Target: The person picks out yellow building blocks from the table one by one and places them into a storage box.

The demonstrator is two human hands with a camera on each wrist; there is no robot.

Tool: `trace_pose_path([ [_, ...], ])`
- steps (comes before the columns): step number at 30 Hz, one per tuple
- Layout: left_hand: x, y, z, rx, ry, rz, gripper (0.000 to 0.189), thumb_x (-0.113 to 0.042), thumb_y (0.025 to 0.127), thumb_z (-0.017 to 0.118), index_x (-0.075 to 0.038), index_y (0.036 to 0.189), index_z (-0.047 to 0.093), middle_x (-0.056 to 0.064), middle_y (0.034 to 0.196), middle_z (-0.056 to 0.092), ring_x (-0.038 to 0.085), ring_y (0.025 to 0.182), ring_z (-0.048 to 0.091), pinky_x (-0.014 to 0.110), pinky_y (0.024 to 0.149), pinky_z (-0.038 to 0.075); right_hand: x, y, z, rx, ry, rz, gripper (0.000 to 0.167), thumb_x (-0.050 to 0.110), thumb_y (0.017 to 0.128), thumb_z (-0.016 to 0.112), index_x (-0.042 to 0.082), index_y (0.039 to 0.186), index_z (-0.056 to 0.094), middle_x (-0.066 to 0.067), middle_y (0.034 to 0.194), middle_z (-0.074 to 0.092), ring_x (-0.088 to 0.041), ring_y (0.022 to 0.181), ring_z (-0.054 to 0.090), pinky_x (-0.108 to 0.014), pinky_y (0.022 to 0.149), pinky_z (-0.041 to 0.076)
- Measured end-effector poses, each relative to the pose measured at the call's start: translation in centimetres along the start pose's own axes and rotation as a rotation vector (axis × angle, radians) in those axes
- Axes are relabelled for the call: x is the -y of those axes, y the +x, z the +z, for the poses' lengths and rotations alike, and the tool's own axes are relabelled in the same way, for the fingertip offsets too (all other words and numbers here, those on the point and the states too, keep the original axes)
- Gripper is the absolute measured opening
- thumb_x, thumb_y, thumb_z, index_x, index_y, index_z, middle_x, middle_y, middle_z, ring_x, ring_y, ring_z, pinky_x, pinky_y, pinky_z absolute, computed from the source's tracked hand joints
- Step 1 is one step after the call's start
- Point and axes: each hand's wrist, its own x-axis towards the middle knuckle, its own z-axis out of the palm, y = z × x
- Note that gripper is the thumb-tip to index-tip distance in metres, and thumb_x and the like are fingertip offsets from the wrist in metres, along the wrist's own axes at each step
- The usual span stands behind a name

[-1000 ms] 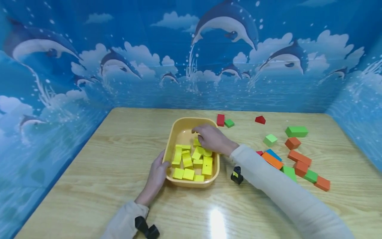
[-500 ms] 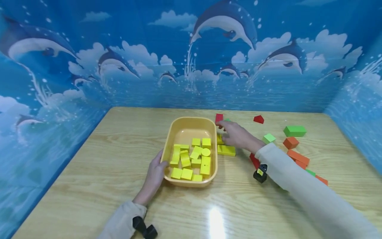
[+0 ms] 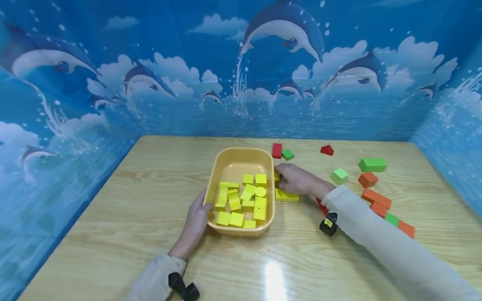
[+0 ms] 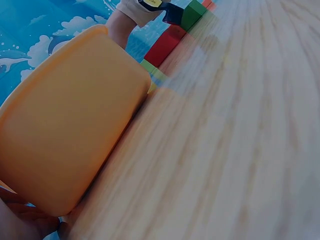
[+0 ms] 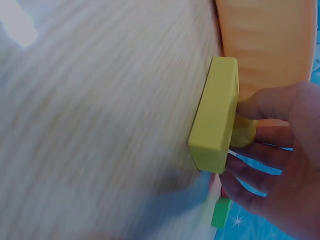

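A yellow-orange plastic tub (image 3: 239, 161) stands mid-table with several yellow blocks (image 3: 235, 219) in it. My left hand (image 3: 197, 213) grips its near left corner, thumb over the rim. Just outside the tub's right wall, my right hand (image 3: 299, 179) reaches down with thumb and fingers around a yellow block (image 5: 243, 132). That block looks rounded in the right wrist view and is partly hidden by the fingers. A long yellow block (image 3: 287, 195) lies on the table in front of this hand, close to the tub wall.
Beyond the tub's far right corner lie a red block (image 3: 277, 151) and a green block (image 3: 288, 154). Several green, orange and red blocks (image 3: 376, 196) are scattered to the right, some hidden under the right sleeve. A dolphin-print backdrop (image 3: 241, 113) borders the table.
My right hand has left the tub for its right side and lowered onto a yellow block there. The long yellow block has shifted slightly nearer. My left hand stays on the tub.
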Motion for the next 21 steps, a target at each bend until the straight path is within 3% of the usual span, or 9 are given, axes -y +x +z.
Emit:
trace_pose_path([
  [5, -0.2, 0.0, -0.1, -0.002, -0.001, 0.008, 0.063, 0.002, 0.082, 0.041, 0.009, 0.144, 0.034, 0.028, 0.145, 0.039, 0.040, 0.132, 0.040, 0.051, 0.108, 0.033, 0.6, 0.2, 0.1, -0.018, -0.027, 0.031, 0.034, 0.002, 0.087, 0.062, 0.002, 0.121, 0.062, -0.013, 0.114, 0.065, -0.026, 0.103, 0.060, -0.045, 0.092, 0.050],
  [11, -0.2, -0.1, -0.1, -0.006, 0.000, -0.004, 0.064, 0.001, 0.081, 0.042, 0.009, 0.144, 0.034, 0.029, 0.144, 0.039, 0.041, 0.131, 0.040, 0.051, 0.108, 0.033, 0.3, 1.0, -1.3, -0.014, -0.144, 0.114, 0.037, 0.002, 0.087, 0.064, -0.001, 0.123, 0.061, -0.015, 0.113, 0.066, -0.027, 0.098, 0.062, -0.044, 0.088, 0.052],
  [14, -0.2, -0.1, -0.1, -0.005, 0.004, 0.004, 0.064, 0.001, 0.082, 0.042, 0.009, 0.144, 0.034, 0.029, 0.145, 0.039, 0.040, 0.131, 0.040, 0.051, 0.108, 0.033, 0.1, 1.5, -2.5, -0.067, -0.202, 0.157, 0.036, 0.003, 0.087, 0.064, -0.005, 0.122, 0.060, -0.019, 0.109, 0.066, -0.031, 0.096, 0.063, -0.046, 0.084, 0.053],
  [18, -0.2, -0.2, -0.1, 0.001, 0.001, 0.007, 0.063, 0.002, 0.082, 0.042, 0.009, 0.144, 0.034, 0.029, 0.145, 0.039, 0.039, 0.131, 0.040, 0.051, 0.108, 0.032, 0.9, 2.3, -3.9, -0.179, -0.126, 0.180, 0.037, 0.005, 0.090, 0.063, -0.005, 0.125, 0.056, -0.021, 0.110, 0.064, -0.032, 0.095, 0.063, -0.045, 0.081, 0.054],
  [21, -0.3, -0.2, -0.1, -0.004, -0.004, 0.006, 0.063, 0.002, 0.082, 0.042, 0.009, 0.144, 0.035, 0.028, 0.144, 0.040, 0.038, 0.131, 0.041, 0.050, 0.108, 0.033, 2.6, 3.1, -3.9, -0.228, -0.057, 0.114, 0.041, 0.005, 0.090, 0.063, -0.004, 0.129, 0.054, -0.021, 0.116, 0.063, -0.031, 0.098, 0.063, -0.044, 0.081, 0.054],
])
